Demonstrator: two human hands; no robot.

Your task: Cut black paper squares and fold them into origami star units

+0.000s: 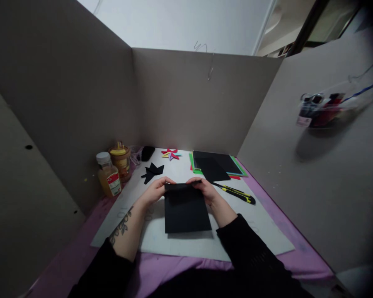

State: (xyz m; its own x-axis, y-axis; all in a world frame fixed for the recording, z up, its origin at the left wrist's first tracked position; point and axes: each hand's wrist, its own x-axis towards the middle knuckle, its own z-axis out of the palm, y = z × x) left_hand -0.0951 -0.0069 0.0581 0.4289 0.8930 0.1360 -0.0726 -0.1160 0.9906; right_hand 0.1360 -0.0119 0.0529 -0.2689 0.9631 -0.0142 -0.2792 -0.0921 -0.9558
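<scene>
Folding, apparently: left hand (158, 189) and right hand (206, 191) pinch the black sheet (187, 212) left of the cutter (236, 193); creasing would need aligned edges.

Clear holder (345, 106) btwn 2 & 3 o'clock is blurred, can't ID contents; txt on bottle label (113, 184) at 8 too small to read. Blk sheet (187, 209) at 6 hides part of board (124, 225) under it. Both blk sleeves (102, 269), approx 4-5 & 7-8, cut off by btm edge.

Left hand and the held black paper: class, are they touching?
Touching. The head view shows the left hand holding the black paper at its far left corner.
</scene>
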